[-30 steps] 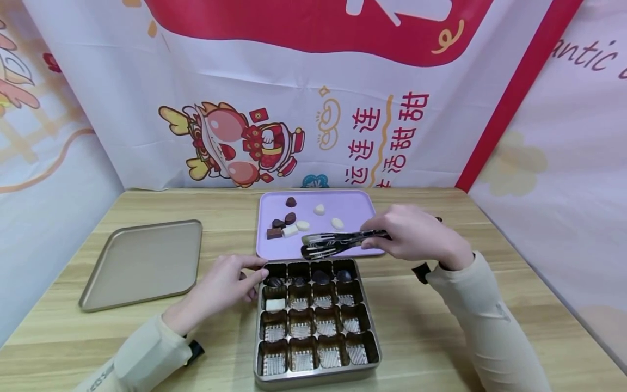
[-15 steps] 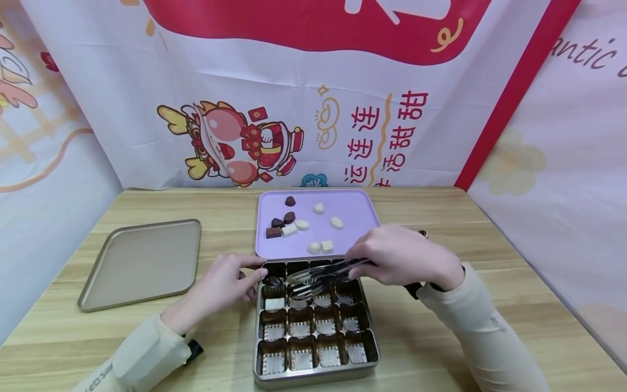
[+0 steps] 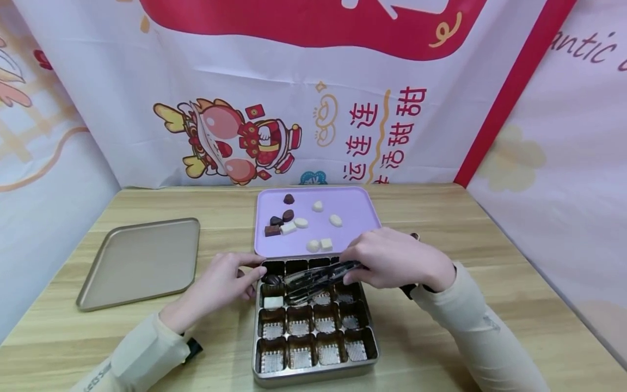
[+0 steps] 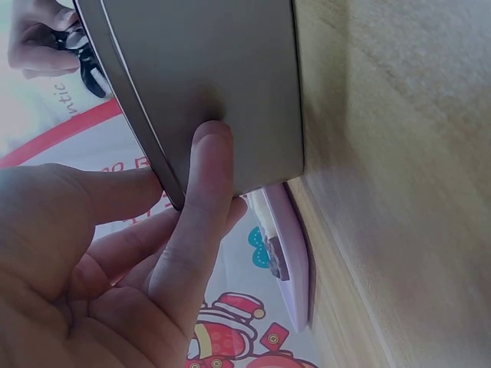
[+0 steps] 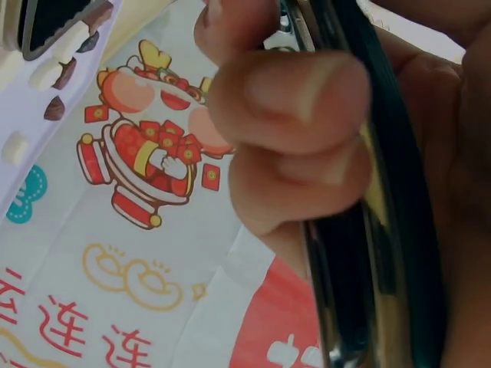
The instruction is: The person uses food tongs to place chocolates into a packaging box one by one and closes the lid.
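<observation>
A metal chocolate box [image 3: 313, 374] with a brown compartment insert stands at the front. My left hand [image 3: 225, 277] holds its far left corner, thumb at the rim and a finger pressed to the side wall [image 4: 253, 92]. My right hand [image 3: 392, 257] grips black tongs [image 3: 318, 280], whose tips dip into the second compartment of the second row. I cannot tell whether a chocolate is between them. A white square chocolate [image 3: 273, 301] lies in the compartment left of the tips. Behind it sits a dark chocolate [image 3: 271, 279]; the tongs hide much of the far row.
Directly behind the box is a purple tray [image 3: 360, 218] with several white and dark chocolates, among them a white square one [image 3: 326, 244] near its front edge. A bare bronze tray [image 3: 142, 264] lies at the left on the wooden table [image 3: 441, 326].
My right hand has brought the tongs from over the purple tray's front edge down and toward me into the box, uncovering two white chocolates there. My left hand has stayed at the corner.
</observation>
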A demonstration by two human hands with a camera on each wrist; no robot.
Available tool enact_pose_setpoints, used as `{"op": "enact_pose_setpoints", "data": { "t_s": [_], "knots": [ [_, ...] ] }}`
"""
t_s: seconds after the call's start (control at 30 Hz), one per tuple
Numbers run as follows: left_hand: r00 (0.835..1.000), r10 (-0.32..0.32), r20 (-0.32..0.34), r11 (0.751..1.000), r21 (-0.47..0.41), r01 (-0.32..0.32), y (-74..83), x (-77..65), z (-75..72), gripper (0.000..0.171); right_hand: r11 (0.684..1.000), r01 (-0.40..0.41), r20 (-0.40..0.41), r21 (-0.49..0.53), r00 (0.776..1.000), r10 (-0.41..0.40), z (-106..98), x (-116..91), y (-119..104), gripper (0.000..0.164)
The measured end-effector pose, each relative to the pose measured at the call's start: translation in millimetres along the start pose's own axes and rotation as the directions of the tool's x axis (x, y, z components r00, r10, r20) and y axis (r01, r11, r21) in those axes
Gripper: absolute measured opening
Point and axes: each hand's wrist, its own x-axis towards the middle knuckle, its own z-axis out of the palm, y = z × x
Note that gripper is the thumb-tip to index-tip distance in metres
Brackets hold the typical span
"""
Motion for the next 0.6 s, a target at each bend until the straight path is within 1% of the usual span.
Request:
{"op": "enact_pose_setpoints", "data": {
  "t_s": [0.13,0.23,0.27,0.33,0.43,0.53,0.6],
  "knots": [
    [1.000,-0.012,0.004,1.000,-0.011,0.012,0.1,1.2,0.6,0.036,0.997,-0.007,-0.010,0.082,1.000,0.008,-5.7,-4.0,11.1,0.025],
    [1.000,-0.023,0.008,1.000,-0.005,0.023,-0.6,2.2,1.8,0.037,0.989,-0.049,-0.041,0.142,0.998,0.055,-11.1,-10.0,24.8,0.015],
    [1.000,-0.025,0.007,1.000,-0.004,0.026,-0.9,1.7,2.0,0.037,0.987,-0.067,-0.058,0.147,0.995,0.076,-12.2,-11.7,30.5,0.013],
    [1.000,-0.029,0.002,1.000,0.000,0.029,-1.5,1.1,1.8,0.036,0.984,-0.115,-0.092,0.137,0.987,0.128,-14.4,-14.9,42.1,0.012],
    [1.000,-0.015,-0.001,1.000,-0.005,0.015,-1.6,0.2,1.0,0.036,0.972,-0.211,-0.108,0.104,0.969,0.222,-12.7,-18.2,59.5,0.014],
    [1.000,0.000,0.001,1.000,-0.011,0.000,-0.6,-0.7,0.1,0.037,0.951,-0.301,-0.075,0.074,0.949,0.306,-6.9,-18.7,73.9,0.018],
    [1.000,0.005,0.002,1.000,-0.009,-0.005,0.4,-1.0,-0.2,0.037,0.940,-0.336,-0.047,0.063,0.939,0.340,-2.1,-17.4,81.2,0.018]
  ]
}}
